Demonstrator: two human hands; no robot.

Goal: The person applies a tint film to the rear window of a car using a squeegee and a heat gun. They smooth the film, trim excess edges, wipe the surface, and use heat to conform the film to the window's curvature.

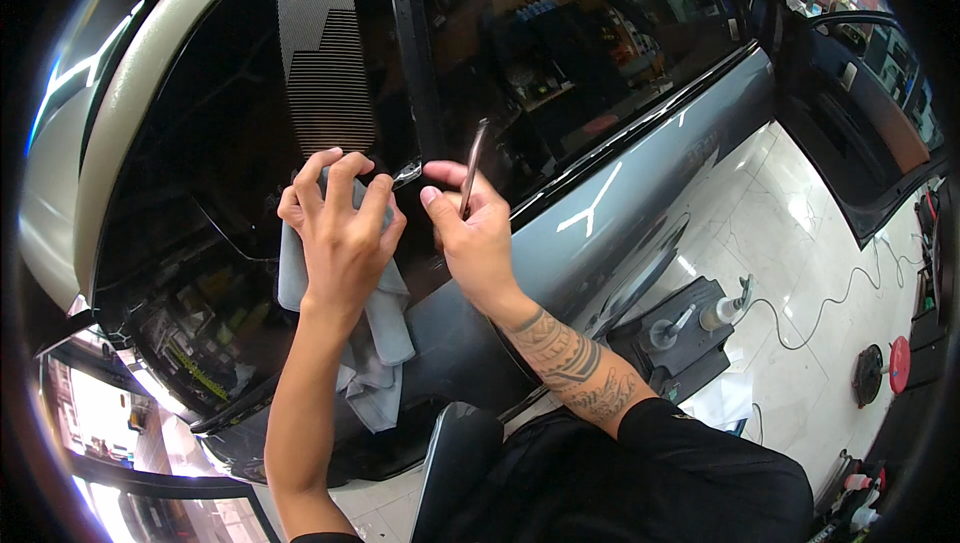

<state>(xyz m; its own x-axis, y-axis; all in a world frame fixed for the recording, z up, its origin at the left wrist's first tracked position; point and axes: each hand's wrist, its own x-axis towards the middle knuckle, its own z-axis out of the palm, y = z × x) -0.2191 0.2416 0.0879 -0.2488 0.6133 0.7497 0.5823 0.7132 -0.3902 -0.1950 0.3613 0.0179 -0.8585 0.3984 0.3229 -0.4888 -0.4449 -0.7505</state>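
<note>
My left hand (pixel 340 218) is bent over a light grey cloth (pixel 385 328) lying against a car's dark glass (pixel 230 173). Its fingers are curled and the cloth shows beneath them and between them. By the left index fingertip is a small, shiny, clear scrap, perhaps film (pixel 408 175), close to a dark pillar between two panes. My right hand (pixel 475 243) grips a slim brownish metallic stick-like tool (pixel 476 158), its upper end pointing up. The right index finger stretches toward the clear scrap; whether it touches cannot be made out.
Silver-grey bodywork (pixel 600 203) runs below the side windows. An open car door (pixel 860 123) stands at the right. On the tiled floor, a dark stand (pixel 690 343) bears bottles, including a white pump bottle (pixel 722 311). A cable (pixel 800 338) trails past a red disc (pixel 899 363).
</note>
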